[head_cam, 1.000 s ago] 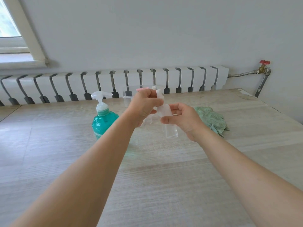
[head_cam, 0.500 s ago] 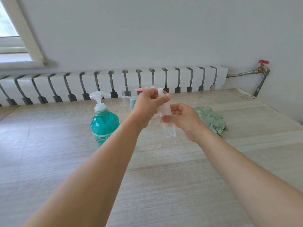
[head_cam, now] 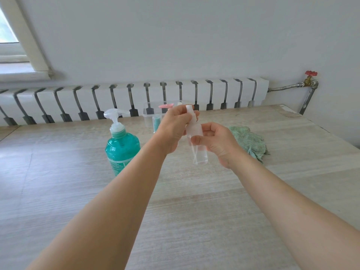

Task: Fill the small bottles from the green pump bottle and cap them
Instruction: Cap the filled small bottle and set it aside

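The small bottle (head_cam: pixel 197 147) stands upright above the table (head_cam: pixel 58 172), its body between the fingers of the right hand (head_cam: pixel 216 143) and its top between the fingers of the left hand (head_cam: pixel 175 127). Left of those fingers stands the pump bottle (head_cam: pixel 122 147). Behind them sits a container (head_cam: pixel 149 115) (with small bottles inside). Right of them, on the table, lies a cloth (head_cam: pixel 249 141).

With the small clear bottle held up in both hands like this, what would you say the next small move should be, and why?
Probably twist the spray top off. The right hand grips the small clear bottle, which looks empty, while the left hand pinches its top. It must be open before it can be filled from the green pump bottle standing on the table.
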{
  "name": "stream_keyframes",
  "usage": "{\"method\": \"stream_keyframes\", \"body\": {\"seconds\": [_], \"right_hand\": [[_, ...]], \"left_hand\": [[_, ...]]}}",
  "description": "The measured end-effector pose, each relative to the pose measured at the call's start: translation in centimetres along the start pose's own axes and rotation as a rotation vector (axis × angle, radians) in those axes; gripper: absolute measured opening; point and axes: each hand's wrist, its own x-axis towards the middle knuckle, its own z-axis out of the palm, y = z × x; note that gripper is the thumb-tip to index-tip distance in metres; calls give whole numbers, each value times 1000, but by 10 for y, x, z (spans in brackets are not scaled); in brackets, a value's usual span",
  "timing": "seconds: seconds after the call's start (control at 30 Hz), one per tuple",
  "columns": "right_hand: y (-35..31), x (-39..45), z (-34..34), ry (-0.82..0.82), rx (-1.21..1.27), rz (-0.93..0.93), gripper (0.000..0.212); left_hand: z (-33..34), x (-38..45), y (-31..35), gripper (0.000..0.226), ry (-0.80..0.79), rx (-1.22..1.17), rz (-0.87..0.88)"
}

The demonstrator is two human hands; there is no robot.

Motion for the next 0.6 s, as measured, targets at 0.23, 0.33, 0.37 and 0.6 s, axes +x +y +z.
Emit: {"method": "stream_keyframes", "body": {"seconds": [0.23, 0.33, 0.37, 0.6], "right_hand": [[-1, 0, 1, -1, -7, -16, 43], [0, 0, -1, 10, -1, -7, 42], [0, 0, -1, 9, -3, -8, 42], [-1, -1, -2, 9, -3, -10, 41]], "left_hand": [[0, -1, -1, 11, 66, 18, 26], [2, -1, 1, 18, 20, 8, 1], [3, -2, 1, 15, 37, 14, 14], [6, 1, 1, 24, 47, -3, -12]]}}
